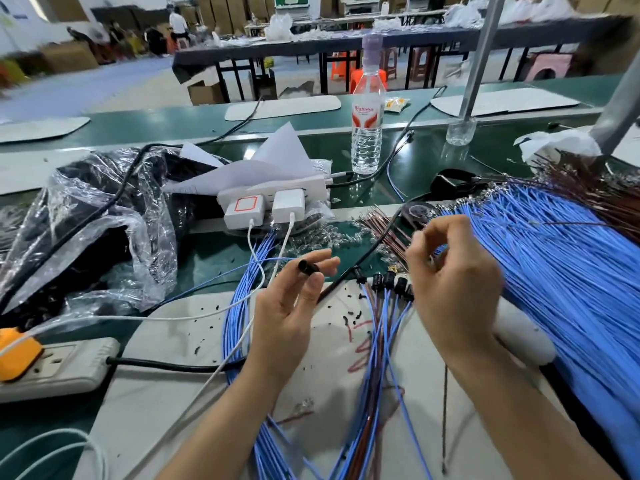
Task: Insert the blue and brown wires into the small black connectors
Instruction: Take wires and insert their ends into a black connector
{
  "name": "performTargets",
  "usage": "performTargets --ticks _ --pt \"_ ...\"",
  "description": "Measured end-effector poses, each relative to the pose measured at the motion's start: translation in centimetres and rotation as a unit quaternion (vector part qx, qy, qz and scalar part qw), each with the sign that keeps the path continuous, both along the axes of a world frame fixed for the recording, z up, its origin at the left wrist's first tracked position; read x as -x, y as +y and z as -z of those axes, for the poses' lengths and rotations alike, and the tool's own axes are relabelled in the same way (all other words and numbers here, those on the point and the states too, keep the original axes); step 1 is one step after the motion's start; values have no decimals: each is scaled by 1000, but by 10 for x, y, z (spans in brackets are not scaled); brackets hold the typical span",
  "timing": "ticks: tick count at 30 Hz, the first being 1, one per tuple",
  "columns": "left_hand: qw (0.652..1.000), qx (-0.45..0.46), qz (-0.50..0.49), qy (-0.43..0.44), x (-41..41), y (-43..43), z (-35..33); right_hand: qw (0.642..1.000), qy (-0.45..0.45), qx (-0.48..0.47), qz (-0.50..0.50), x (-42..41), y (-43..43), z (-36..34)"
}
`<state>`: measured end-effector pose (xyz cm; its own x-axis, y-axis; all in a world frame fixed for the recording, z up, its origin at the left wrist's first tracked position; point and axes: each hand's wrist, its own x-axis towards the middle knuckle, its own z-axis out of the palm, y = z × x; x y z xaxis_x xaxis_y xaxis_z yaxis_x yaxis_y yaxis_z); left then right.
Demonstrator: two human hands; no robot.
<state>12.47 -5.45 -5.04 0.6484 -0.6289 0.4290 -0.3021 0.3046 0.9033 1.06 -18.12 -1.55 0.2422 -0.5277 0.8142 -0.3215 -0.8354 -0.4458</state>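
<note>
my left hand pinches one small black connector between thumb and fingertips, raised above the white mat. my right hand is curled and blurred; i cannot tell what it holds. between my hands lie about five wired connectors. one fan of blue wires spreads to the right, with brown wires behind it.

Lighting: bright, even, diffuse overhead; shadows soft and faint. Glare: specular highlights on clear plastic bag at left and on glossy green table. Blur: right hand motion-blurred; far bkgd smeared, esp. far left. Distortion: wide-angle; pole at right leans, edges bow.
</note>
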Motion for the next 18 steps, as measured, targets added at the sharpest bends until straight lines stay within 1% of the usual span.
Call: performTargets --ticks 2,5,7,9,11,13,16,18 --pt "1000 15 22 5 3 0 -1 997 30 5 -71 -5 10 9" --pt "999 17 29 -2 4 0 -1 982 114 2 -152 -13 19 21" --pt "1000 18 14 -11 2 -1 0 972 147 0 -185 -15 21 23" --pt "1000 21 -5 -1 -1 -2 2 968 156 -10 -198 -14 20 22" --pt "998 26 -9 52 -5 -2 4 966 165 -17 -200 -12 17 21" --pt "991 46 -4 128 -11 -2 4 962 192 -33 -191 -11 15 22" --pt "969 104 -11 225 -22 1 0 951 241 -87 -174 -11 11 26" --pt "950 150 -45 269 -29 3 -5 948 252 -112 -161 -12 9 28"
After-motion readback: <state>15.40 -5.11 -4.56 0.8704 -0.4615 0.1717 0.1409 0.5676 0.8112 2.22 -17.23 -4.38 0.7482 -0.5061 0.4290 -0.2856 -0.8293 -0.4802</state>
